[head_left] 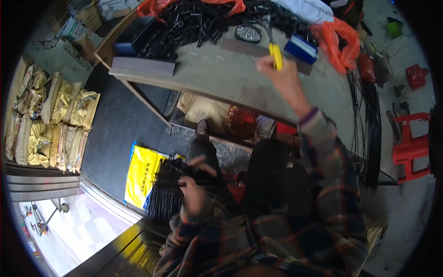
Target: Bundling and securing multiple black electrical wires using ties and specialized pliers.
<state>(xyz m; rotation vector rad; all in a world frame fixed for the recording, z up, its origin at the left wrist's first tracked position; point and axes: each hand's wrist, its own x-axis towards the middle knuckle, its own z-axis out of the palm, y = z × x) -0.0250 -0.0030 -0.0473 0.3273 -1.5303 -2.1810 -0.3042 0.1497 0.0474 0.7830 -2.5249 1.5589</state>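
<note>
My right hand (282, 78) is raised over the near part of the worktable (221, 76). It grips a tool with a yellow handle (276, 56) and a slim metal head, whose exact kind is blurred. Low in front of my lap, my left hand (194, 197) is at a bundle of thin black strips (164, 198). Motion smears its fingers, but dark strips show between them. A yellow printed sack (142, 173) lies beside the bundle. Beyond the tool, a heap of small black parts (194, 23) covers the far side of the table.
A blue bin (134, 44) and a blue box (301, 48) stand on the table near an oval clear-wrapped pack (248, 33). Orange plastic bags (339, 44) hang at its right. Stacked sacks (50, 120) fill the left. A red stool (410, 147) stands right, past long black strips (371, 134).
</note>
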